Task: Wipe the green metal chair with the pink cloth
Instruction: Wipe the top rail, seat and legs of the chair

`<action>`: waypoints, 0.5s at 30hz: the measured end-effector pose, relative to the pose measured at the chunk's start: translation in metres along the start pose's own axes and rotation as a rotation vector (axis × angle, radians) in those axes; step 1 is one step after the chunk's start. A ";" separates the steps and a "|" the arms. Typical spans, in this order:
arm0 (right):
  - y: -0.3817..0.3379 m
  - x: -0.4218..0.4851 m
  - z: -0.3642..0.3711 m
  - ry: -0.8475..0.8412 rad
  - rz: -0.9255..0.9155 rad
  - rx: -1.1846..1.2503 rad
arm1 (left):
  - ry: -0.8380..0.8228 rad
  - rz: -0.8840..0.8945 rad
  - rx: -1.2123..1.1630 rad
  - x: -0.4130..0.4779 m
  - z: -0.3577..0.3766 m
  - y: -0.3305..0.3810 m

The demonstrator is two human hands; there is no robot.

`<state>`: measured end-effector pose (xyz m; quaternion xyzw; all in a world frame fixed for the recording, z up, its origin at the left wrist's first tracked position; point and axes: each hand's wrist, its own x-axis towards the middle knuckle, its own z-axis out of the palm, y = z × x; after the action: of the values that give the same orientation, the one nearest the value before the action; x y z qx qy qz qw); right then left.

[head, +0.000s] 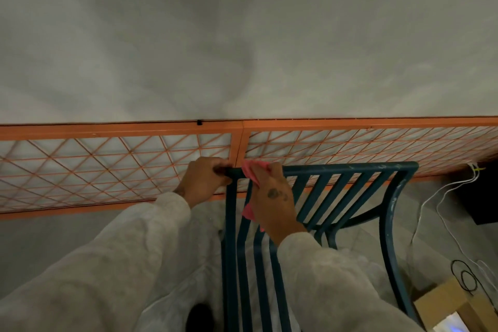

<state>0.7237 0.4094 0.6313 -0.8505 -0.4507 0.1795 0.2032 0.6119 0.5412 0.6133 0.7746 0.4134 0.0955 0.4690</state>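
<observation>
Chair [350, 170] — painted metal, scuffed; cloth [252, 170] — soft.

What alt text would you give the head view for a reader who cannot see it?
The right hand holds a pink cloth against the top rail of a green metal chair, beside the corner that the left hand grips. An orange lattice fence stands behind the chair.

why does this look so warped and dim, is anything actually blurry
Head view: the wide-angle lens bows the orange lattice panel and splays the green chair bars outward; light is dim and flat, with soft grey shadows mottling the wall; the sleeves at the bottom edge are soft, while the left hand, right hand and pink cloth on the top rail look fairly sharp.
</observation>
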 end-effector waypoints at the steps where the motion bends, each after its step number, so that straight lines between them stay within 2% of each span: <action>1: -0.009 0.001 0.008 0.007 -0.042 0.004 | 0.003 -0.002 -0.031 0.000 0.001 -0.001; 4: -0.023 0.007 0.022 0.007 -0.092 -0.009 | 0.003 0.001 -0.092 0.001 0.000 -0.003; 8: 0.006 0.011 0.009 0.037 -0.157 -0.081 | -0.020 -0.019 -0.081 0.004 -0.003 -0.003; 9: 0.021 0.011 0.002 0.061 -0.125 -0.091 | -0.031 -0.039 -0.073 0.005 -0.003 -0.003; 12: 0.057 0.021 -0.024 0.122 0.125 -0.092 | -0.051 -0.057 -0.069 0.007 -0.004 -0.005; 15: 0.058 0.026 -0.023 0.151 0.166 -0.187 | -0.070 -0.032 -0.016 0.010 -0.006 -0.007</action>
<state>0.7886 0.3973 0.6183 -0.9111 -0.3772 0.0881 0.1408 0.6109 0.5539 0.6088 0.7670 0.4082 0.0642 0.4908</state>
